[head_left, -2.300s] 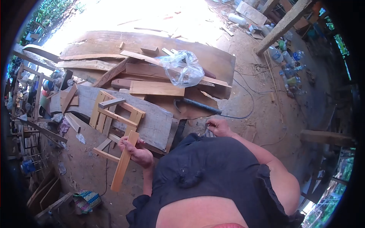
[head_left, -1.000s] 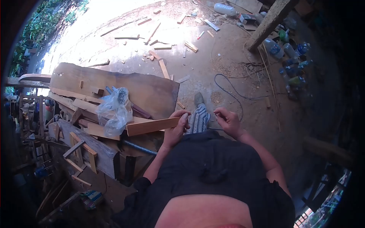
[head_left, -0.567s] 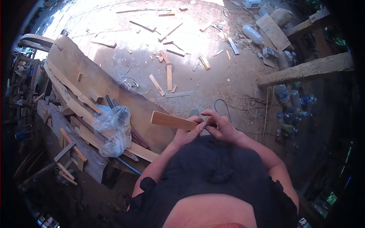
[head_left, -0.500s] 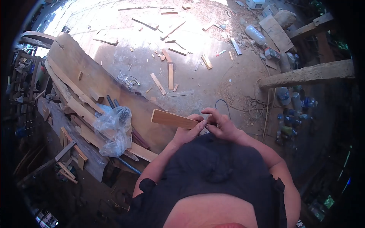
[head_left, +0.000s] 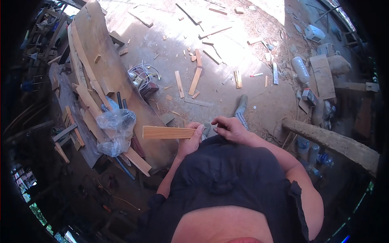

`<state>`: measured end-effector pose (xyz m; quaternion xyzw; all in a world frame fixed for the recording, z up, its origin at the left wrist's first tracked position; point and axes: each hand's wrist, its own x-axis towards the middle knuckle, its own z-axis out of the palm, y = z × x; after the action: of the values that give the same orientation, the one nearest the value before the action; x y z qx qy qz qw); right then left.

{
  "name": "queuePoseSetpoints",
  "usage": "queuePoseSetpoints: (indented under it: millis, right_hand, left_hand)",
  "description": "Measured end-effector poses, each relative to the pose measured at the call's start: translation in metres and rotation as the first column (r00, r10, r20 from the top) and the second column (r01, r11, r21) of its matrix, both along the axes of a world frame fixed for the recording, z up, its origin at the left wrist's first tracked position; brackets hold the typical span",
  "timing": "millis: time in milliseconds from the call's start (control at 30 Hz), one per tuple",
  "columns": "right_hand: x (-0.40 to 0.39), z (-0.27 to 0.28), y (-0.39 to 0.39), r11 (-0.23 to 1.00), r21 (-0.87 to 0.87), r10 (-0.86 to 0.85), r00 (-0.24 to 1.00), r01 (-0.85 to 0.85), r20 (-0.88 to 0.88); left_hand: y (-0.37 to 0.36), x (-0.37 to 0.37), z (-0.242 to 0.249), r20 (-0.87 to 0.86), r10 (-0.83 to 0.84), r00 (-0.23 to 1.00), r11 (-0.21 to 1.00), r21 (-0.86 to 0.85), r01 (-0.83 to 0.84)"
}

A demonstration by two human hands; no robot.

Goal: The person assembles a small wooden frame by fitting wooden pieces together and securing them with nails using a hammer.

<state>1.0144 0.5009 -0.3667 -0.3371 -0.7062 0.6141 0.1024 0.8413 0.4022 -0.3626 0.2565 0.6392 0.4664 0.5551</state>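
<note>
My left hand (head_left: 191, 141) is closed around one end of a flat, reddish-brown wood strip (head_left: 167, 132). The strip points out to the left, nearly level in the head view, with its broad grained face showing. Just right of the held end is my right hand (head_left: 231, 129), apart from the wood. Its fingers are loosely bent, and a gap shows between the index finger and thumb; I see nothing in it. Both hands are in front of my dark shirt (head_left: 227, 166).
To the left, a large curved wooden slab (head_left: 97, 44) carries boards and a clear plastic bag (head_left: 116, 127). Wood offcuts (head_left: 195, 81) and white cables (head_left: 146, 73) lie on the floor. A plastic bottle (head_left: 300, 69) and a rough beam (head_left: 332, 139) are at right.
My right hand has moved off the strip's held end and is now apart from my left hand. The strip has shifted left and lies more level. The whole view has turned.
</note>
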Motion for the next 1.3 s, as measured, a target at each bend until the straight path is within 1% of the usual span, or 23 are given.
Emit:
queuePoseSetpoints:
  millis: [100,167,200,267,300,367,400,467,500,567,600,667,700,767,800,867,933,1000,1100,1167,1233,1267,1300]
  right_hand:
    - [0.036,-0.018,0.053,0.990,-0.130,0.067,0.997,-0.061,0.045]
    - [0.061,-0.033,0.091,0.995,-0.032,0.095,0.987,-0.091,0.129]
    - [0.074,-0.041,0.107,0.994,-0.053,0.099,0.988,-0.093,0.117]
    - [0.105,-0.059,0.146,0.980,0.032,0.178,0.938,-0.196,0.296]
    - [0.119,-0.069,0.163,0.979,0.024,0.186,0.938,-0.201,0.291]
    - [0.144,-0.092,0.192,0.976,0.092,0.144,0.905,-0.196,0.400]
    - [0.156,-0.107,0.207,0.977,0.084,0.148,0.907,-0.197,0.395]
    - [0.175,-0.139,0.229,0.986,0.066,0.097,0.843,-0.155,0.529]
    - [0.179,-0.157,0.239,0.990,0.051,0.083,0.838,-0.131,0.539]
    - [0.200,-0.198,0.260,0.996,0.064,0.011,0.780,-0.065,0.625]
    - [0.209,-0.224,0.269,0.998,0.054,-0.005,0.763,-0.039,0.646]
    - [0.222,-0.283,0.285,0.991,0.027,-0.117,0.744,0.132,0.658]
    - [0.224,-0.310,0.299,0.989,0.025,-0.126,0.735,0.147,0.667]
    - [0.237,-0.370,0.321,0.833,-0.187,-0.263,0.669,0.521,0.695]
    - [0.242,-0.396,0.333,0.831,-0.193,-0.248,0.659,0.521,0.710]
    - [0.247,-0.453,0.354,0.568,-0.206,-0.435,0.503,0.797,0.747]
    - [0.259,-0.518,0.369,0.442,-0.207,-0.502,0.432,0.873,0.749]
    - [0.265,-0.573,0.381,0.367,-0.204,-0.557,0.390,0.908,0.734]
    - [0.274,-0.656,0.392,0.325,-0.149,-0.561,0.317,0.934,0.764]
    - [0.277,-0.693,0.399,0.319,-0.135,-0.552,0.299,0.938,0.778]
    - [0.275,-0.724,0.405,0.329,-0.065,-0.520,0.239,0.942,0.820]
    - [0.272,-0.733,0.408,0.333,-0.080,-0.507,0.250,0.940,0.825]
    - [0.267,-0.735,0.415,0.347,-0.022,-0.506,0.207,0.938,0.837]
  left_hand:
    - [0.039,0.038,-0.016,0.006,0.069,0.998,0.992,-0.102,-0.068]
    - [0.064,0.058,-0.025,-0.029,0.122,0.992,0.984,-0.130,-0.125]
    - [0.075,0.067,-0.026,-0.042,0.122,0.992,0.980,-0.150,-0.127]
    - [0.101,0.088,-0.031,0.041,0.208,0.977,0.953,-0.233,-0.193]
    - [0.114,0.096,-0.036,0.035,0.213,0.976,0.950,-0.241,-0.199]
    - [0.136,0.110,-0.049,0.056,0.254,0.966,0.941,-0.246,-0.233]
    - [0.149,0.115,-0.056,0.049,0.256,0.966,0.938,-0.253,-0.236]
    - [0.173,0.122,-0.074,0.059,0.297,0.953,0.925,-0.264,-0.272]
    - [0.185,0.122,-0.086,0.068,0.274,0.959,0.928,-0.280,-0.245]
    - [0.210,0.124,-0.118,0.094,0.292,0.952,0.898,-0.369,-0.239]
    - [0.220,0.123,-0.142,0.117,0.248,0.962,0.914,-0.358,-0.192]
    - [0.244,0.130,-0.186,0.138,0.216,0.966,0.904,-0.403,-0.144]
    - [0.259,0.129,-0.213,0.135,0.195,0.971,0.897,-0.425,-0.121]
    - [0.278,0.137,-0.273,0.173,0.190,0.966,0.890,-0.445,-0.096]
    - [0.288,0.143,-0.300,0.137,0.220,0.966,0.866,-0.483,-0.128]
    - [0.301,0.154,-0.354,0.085,0.274,0.958,0.816,-0.547,-0.186]
    - [0.305,0.164,-0.397,0.075,0.306,0.949,0.782,-0.589,-0.205]
    - [0.300,0.167,-0.431,0.086,0.339,0.937,0.746,-0.631,-0.212]
    - [0.289,0.172,-0.467,0.104,0.375,0.921,0.656,-0.731,-0.185]
    - [0.305,0.178,-0.469,0.109,0.430,0.896,0.588,-0.787,-0.187]
    - [0.316,0.178,-0.471,0.325,0.353,0.877,0.700,-0.714,-0.017]
    - [0.320,0.175,-0.469,0.311,0.362,0.879,0.689,-0.724,-0.027]
    - [0.322,0.172,-0.467,0.340,0.404,0.849,0.653,-0.757,-0.007]
